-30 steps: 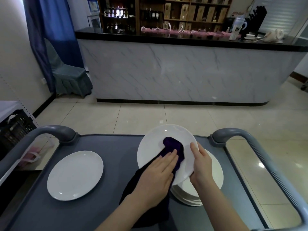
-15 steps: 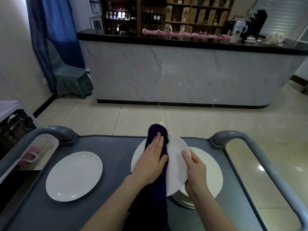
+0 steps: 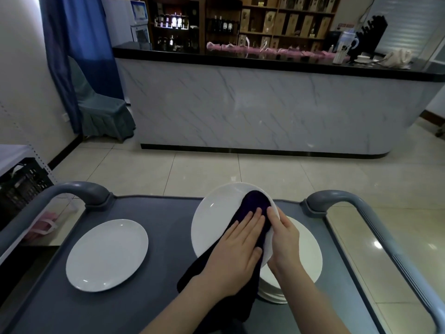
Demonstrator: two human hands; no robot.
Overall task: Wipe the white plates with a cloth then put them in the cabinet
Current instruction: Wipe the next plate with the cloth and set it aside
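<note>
Left hand (image 3: 236,251) slid the cloth (image 3: 255,204) rightward, fingers flat together; right hand (image 3: 285,237) grips the plate (image 3: 216,218) rim

No legible text anywhere

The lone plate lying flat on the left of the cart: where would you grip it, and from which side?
Probably its near rim, approached from the person's side: the lone plate lies flat on the cart, so only the edge offers purchase, thumb on top, fingers slid under. Nothing crowds that edge.
</note>
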